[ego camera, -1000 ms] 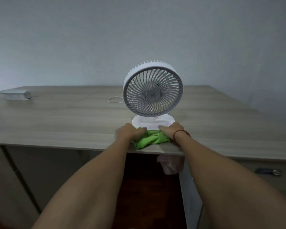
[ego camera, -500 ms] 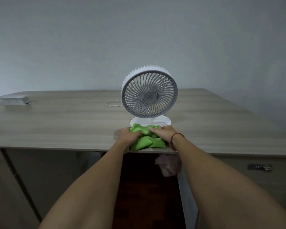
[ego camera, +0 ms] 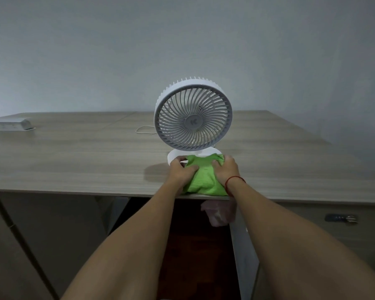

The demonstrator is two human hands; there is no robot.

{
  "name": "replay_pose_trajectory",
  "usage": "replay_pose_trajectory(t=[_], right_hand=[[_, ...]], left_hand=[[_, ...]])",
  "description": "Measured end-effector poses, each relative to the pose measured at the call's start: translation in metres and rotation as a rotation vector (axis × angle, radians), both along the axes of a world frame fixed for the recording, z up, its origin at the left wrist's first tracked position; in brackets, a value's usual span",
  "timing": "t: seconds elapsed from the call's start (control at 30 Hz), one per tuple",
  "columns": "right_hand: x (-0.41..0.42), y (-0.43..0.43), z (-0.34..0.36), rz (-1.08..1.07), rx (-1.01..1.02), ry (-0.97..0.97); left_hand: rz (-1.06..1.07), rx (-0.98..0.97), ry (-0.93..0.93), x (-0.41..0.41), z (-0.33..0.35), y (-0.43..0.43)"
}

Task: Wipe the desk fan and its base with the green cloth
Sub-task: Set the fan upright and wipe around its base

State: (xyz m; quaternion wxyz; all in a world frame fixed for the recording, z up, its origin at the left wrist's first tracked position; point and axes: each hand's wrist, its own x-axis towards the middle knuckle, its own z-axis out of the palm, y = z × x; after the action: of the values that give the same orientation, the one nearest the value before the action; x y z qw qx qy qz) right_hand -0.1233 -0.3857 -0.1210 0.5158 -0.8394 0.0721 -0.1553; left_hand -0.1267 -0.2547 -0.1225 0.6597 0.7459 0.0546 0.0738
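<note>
- Green cloth (ego camera: 204,176) has slid farther, now up over the white base (ego camera: 173,156) on the bench (ego camera: 74,161).
- Left hand (ego camera: 182,169) and right hand (ego camera: 226,169) both clutch it; base wipe under way, desk fan (ego camera: 193,118) grille likely next.

Both hands press the green cloth (ego camera: 204,176) against fan base (ego camera: 174,156) front: left hand (ego camera: 182,171), right hand (ego camera: 226,172). Desk fan (ego camera: 193,116) upright near desk (ego camera: 74,152) edge.
</note>
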Motion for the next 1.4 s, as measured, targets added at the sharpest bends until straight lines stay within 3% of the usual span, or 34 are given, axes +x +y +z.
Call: replay_pose_trajectory(t=[0.27, 0.37, 0.43, 0.53, 0.67, 0.93, 1.27, 1.4], right_hand=[[0.039, -0.018, 0.010, -0.037, -0.070, -0.032], [0.045, -0.015, 0.003, -0.096, -0.332, 0.069], [0.041, -0.011, -0.001, -0.118, -0.532, 0.023], [0.037, -0.007, -0.007, 0.042, -0.660, -0.117], [0.038, -0.004, -0.018, 0.357, -0.869, 0.037], [0.033, -0.007, -0.018, 0.339, -0.710, -0.019], [0.072, -0.016, -0.010, -0.097, -0.334, 0.061], [0.083, -0.006, -0.012, -0.183, -0.295, 0.002]], left_hand=[[0.085, 0.276, -0.193, 0.029, -0.001, -0.007], [0.200, 0.391, -0.225, 0.033, -0.010, 0.010], [0.288, 0.487, -0.244, 0.035, -0.018, 0.022], [0.327, 0.649, -0.162, 0.041, -0.019, 0.035], [0.121, 0.895, 0.042, 0.052, -0.022, 0.044], [0.055, 1.040, 0.103, 0.053, -0.025, 0.039], [0.014, 1.052, 0.120, 0.062, -0.031, 0.044], [0.005, 1.058, 0.111, 0.063, -0.034, 0.043]])
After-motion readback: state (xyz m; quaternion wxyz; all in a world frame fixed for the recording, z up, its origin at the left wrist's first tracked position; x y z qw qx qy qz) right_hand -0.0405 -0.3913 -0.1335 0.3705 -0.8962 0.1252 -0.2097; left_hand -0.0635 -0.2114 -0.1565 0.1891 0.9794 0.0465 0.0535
